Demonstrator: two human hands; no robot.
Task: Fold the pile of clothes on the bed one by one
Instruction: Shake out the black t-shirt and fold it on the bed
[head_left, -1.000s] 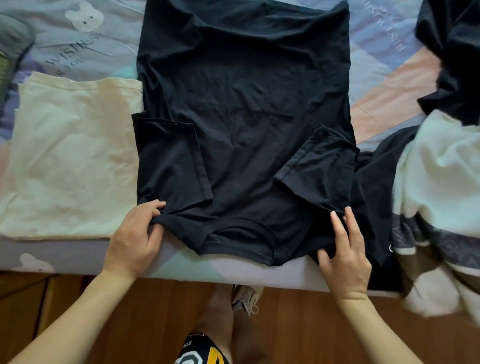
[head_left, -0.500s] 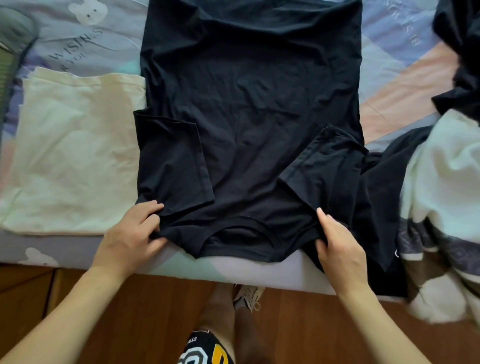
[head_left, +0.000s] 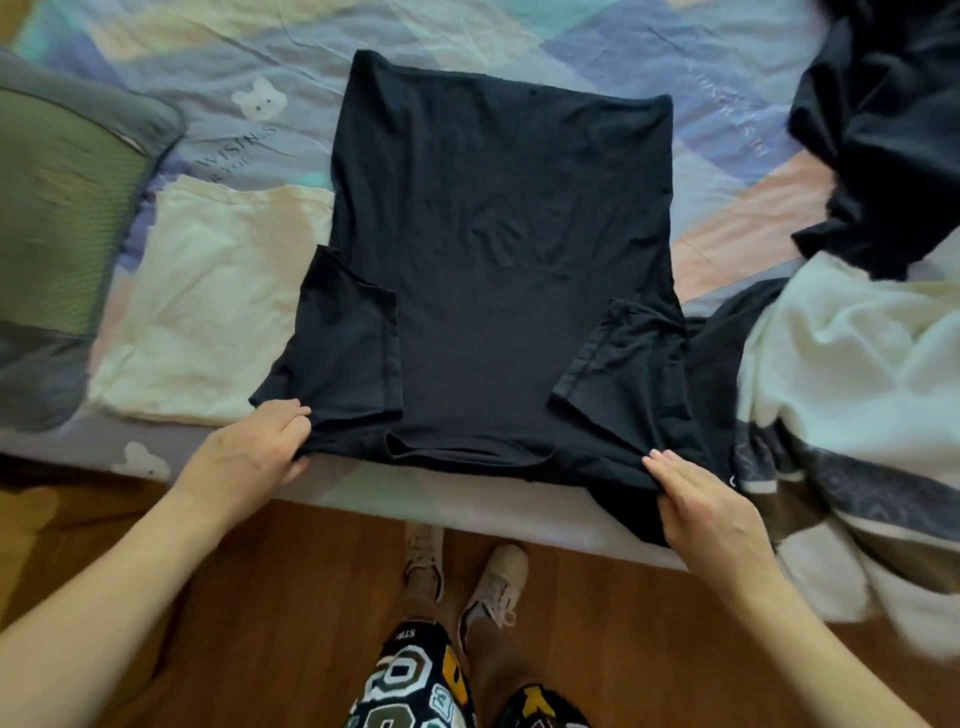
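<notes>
Black T-shirt (head_left: 498, 291) lay flat on the bed (head_left: 727, 156), sleeves folded in, collar nearest the person and long axis running away. Left hand (head_left: 249, 457) pinched the near-left shoulder; right hand (head_left: 701, 504) gripped the near-right shoulder, both equally close.

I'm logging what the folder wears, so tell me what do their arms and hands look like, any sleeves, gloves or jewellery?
Both arms are bare from the frame edge to the wrist, with no sleeves in view. The left hand and right hand wear no gloves, and no rings, watch or bracelets show. The fingers are uncovered, with short plain nails. Lower down, the person wears patterned shorts in black, white, green and yellow.
</notes>
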